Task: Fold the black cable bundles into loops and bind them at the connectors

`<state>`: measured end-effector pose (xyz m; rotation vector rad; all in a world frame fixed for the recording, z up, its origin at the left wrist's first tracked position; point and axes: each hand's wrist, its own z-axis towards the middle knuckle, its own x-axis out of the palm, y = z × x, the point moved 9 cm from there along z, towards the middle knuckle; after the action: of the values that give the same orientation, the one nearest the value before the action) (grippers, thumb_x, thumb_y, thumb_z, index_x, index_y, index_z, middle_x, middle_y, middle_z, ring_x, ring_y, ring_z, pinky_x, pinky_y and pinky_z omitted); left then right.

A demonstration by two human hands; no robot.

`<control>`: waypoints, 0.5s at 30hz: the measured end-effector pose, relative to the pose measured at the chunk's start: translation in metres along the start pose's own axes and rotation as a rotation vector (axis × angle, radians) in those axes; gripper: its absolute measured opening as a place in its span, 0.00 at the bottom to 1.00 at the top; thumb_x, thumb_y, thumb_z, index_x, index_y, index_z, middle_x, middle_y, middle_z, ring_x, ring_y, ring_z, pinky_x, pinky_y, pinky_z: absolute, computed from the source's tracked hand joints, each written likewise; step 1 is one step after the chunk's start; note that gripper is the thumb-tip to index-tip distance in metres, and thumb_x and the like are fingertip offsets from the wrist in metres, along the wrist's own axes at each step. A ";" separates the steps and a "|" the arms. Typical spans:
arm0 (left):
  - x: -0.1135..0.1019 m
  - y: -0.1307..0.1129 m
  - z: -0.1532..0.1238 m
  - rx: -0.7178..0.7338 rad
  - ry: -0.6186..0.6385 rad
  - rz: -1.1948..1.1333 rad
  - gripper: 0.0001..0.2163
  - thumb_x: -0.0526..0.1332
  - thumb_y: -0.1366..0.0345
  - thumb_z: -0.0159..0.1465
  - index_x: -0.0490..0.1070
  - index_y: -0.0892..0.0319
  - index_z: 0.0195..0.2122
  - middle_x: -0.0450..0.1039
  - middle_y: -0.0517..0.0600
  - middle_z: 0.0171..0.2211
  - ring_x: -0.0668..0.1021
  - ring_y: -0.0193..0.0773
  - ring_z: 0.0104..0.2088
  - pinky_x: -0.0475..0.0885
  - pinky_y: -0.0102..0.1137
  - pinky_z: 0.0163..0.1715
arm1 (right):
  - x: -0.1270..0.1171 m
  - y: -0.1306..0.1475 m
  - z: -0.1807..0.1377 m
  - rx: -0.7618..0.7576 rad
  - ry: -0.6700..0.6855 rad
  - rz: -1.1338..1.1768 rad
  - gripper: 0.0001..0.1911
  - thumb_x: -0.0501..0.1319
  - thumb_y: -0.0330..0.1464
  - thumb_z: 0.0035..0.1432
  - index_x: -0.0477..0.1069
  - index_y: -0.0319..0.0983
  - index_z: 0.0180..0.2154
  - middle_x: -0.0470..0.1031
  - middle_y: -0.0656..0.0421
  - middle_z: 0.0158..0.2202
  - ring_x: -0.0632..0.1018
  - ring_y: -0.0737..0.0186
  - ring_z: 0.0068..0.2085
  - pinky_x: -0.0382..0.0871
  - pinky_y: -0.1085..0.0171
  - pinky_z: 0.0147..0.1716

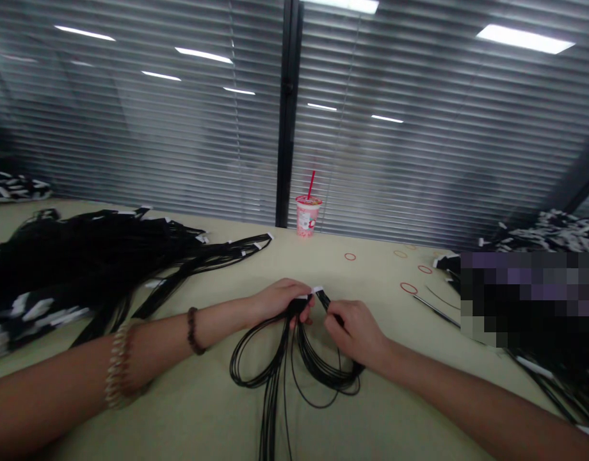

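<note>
A bundle of thin black cables (270, 397) hangs in loops between my two hands, its loose ends running down toward the bottom of the view. My left hand (282, 301) is closed around one end of the bundle, near a white connector. In my right hand (356, 330) is the other end of the loop, pinched just below a white tip (317, 290). The two ends are close together, almost touching. Part of the cables under the left fingers is hidden.
A large heap of black cables with white connectors (83, 256) lies on the left of the pale table (198, 410). More cables (548, 234) are piled at right, partly pixelated. Coloured rubber bands (408, 289) lie scattered at back right. A pink cup (308, 218) with a straw stands by the blinds.
</note>
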<state>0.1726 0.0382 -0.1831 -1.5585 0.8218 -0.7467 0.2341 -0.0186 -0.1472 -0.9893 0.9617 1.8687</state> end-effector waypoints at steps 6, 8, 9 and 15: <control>0.000 0.002 0.001 -0.003 0.013 0.008 0.14 0.50 0.57 0.56 0.64 0.64 0.28 0.66 0.45 0.16 0.68 0.27 0.14 0.61 0.21 0.13 | 0.000 0.001 0.001 0.001 -0.004 -0.044 0.11 0.48 0.28 0.51 0.66 0.35 0.22 0.67 0.61 0.20 0.66 0.72 0.23 0.51 0.72 0.25; -0.001 0.003 0.001 -0.003 0.014 0.014 0.13 0.50 0.57 0.56 0.64 0.64 0.29 0.66 0.45 0.16 0.68 0.27 0.15 0.61 0.21 0.13 | -0.001 0.001 0.001 0.008 -0.006 -0.061 0.11 0.49 0.28 0.51 0.65 0.35 0.21 0.66 0.61 0.19 0.65 0.72 0.22 0.50 0.71 0.24; -0.001 0.003 0.001 -0.006 0.014 0.018 0.13 0.50 0.57 0.56 0.64 0.63 0.29 0.66 0.45 0.16 0.68 0.27 0.15 0.61 0.21 0.14 | 0.000 0.001 0.002 0.009 -0.004 -0.059 0.10 0.50 0.28 0.50 0.65 0.35 0.20 0.66 0.61 0.19 0.64 0.73 0.22 0.49 0.72 0.23; 0.001 0.001 0.000 -0.007 0.019 0.027 0.14 0.49 0.57 0.56 0.64 0.64 0.29 0.66 0.44 0.15 0.66 0.26 0.13 0.61 0.21 0.13 | -0.001 -0.002 0.001 0.028 -0.029 -0.005 0.09 0.51 0.29 0.49 0.63 0.35 0.19 0.62 0.63 0.17 0.60 0.75 0.20 0.48 0.73 0.22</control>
<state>0.1730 0.0372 -0.1837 -1.5457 0.8595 -0.7406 0.2359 -0.0169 -0.1468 -0.9445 0.9642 1.8557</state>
